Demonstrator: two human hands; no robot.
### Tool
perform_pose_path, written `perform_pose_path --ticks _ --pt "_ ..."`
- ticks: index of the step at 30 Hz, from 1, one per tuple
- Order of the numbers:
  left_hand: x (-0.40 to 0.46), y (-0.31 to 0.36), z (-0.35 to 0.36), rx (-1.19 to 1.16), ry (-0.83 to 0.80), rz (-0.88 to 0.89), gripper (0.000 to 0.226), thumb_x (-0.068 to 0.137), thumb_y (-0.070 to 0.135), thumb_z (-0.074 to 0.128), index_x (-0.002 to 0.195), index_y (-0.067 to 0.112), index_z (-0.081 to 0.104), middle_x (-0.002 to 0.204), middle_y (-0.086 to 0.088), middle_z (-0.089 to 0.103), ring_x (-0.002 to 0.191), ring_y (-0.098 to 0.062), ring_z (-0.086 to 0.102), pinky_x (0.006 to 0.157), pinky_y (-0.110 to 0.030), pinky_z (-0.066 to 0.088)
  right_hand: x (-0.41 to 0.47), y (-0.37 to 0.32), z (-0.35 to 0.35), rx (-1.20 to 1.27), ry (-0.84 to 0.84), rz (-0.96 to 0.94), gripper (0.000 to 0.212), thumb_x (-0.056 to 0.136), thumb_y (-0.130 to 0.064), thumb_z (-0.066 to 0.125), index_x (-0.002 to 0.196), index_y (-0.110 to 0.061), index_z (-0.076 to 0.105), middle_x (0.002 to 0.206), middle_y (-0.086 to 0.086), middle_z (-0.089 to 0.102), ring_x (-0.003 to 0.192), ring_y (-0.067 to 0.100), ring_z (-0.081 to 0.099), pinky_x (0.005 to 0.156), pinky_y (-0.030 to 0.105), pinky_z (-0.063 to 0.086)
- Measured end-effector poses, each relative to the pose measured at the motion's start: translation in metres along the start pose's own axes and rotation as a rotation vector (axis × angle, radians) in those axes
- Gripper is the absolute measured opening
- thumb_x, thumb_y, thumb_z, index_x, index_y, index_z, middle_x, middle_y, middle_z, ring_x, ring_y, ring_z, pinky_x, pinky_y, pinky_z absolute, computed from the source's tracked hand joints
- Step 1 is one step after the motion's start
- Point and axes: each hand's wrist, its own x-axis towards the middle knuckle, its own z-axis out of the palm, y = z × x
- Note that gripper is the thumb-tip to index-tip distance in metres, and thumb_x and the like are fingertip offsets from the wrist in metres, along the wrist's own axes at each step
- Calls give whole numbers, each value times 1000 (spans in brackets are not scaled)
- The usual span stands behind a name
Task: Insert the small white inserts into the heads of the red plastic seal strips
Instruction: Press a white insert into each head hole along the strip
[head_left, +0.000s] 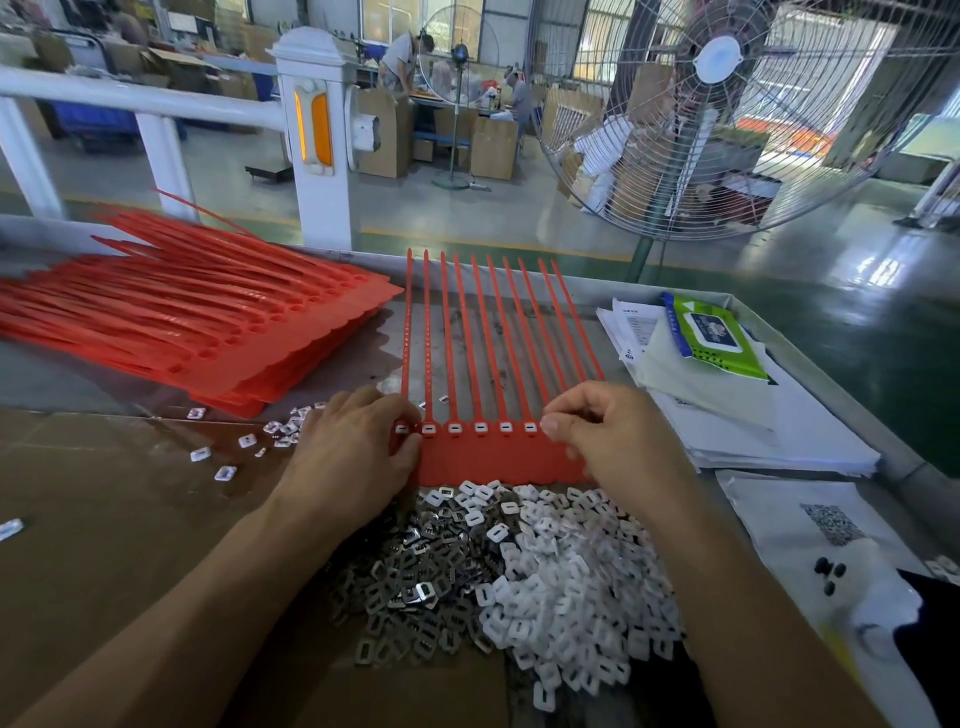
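A joined row of red seal strips (488, 452) lies flat in the middle, tails pointing away from me. Several heads in the row hold white inserts (479, 427). My left hand (348, 457) rests on the left end of the row, fingertips pressing on the first heads. My right hand (608, 431) is at the right end, thumb and fingers pinched over a head; whether an insert is between them is hidden. A heap of loose white inserts (566, 587) and metal clips (410, 571) lies just in front of the row.
A big stack of red seal strips (208, 322) lies at the left. Scattered inserts (244, 441) sit on the cardboard (104, 519). Papers (753, 415) and a green wipes pack (711, 332) lie at the right. A large fan (727, 114) stands beyond the table.
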Motion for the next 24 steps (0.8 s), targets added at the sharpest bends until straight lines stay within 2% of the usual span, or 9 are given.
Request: perform_pose_path --ticks 3,6,11,16,21,24 --pt "0 1 0 5 -2 -2 25 95 42 58 118 36 64 116 8 59 117 -19 50 104 -44 38 9 11 -8 -10 140 72 12 95 -20 71 85 -27 74 69 -7 72 61 3 64 60 28 52" --pt "0 1 -1 5 -6 -5 25 95 42 58 119 36 64 116 8 59 116 -19 50 104 -44 38 16 23 -10 -79 181 130 11 98 -21 66 91 -23 73 82 -4 73 80 15 69 73 32 53" --pt "0 1 0 2 -10 -5 25 95 42 57 119 36 63 118 9 58 119 -19 49 105 -44 36 21 31 -3 -163 179 125 12 101 -22 63 92 -25 70 81 -15 62 77 -1 56 65 26 40" --pt "1 0 1 -5 4 -10 24 94 41 59 117 37 64 118 9 59 118 -20 50 105 -43 37 27 33 0 -207 179 135 13 100 -23 61 91 -24 71 81 -12 63 77 4 56 73 30 40" --pt "1 -1 2 -13 8 -6 24 93 41 59 116 37 65 118 9 60 119 -19 50 104 -43 37 30 33 3 -233 177 147 13 99 -27 61 91 -25 71 77 -17 62 74 0 57 61 26 40" --pt "1 0 2 -14 6 -6 24 94 41 59 116 37 64 118 10 59 119 -19 50 105 -42 36 31 33 4 -247 176 152 13 97 -25 63 90 -24 74 82 -11 68 76 4 60 63 28 42"
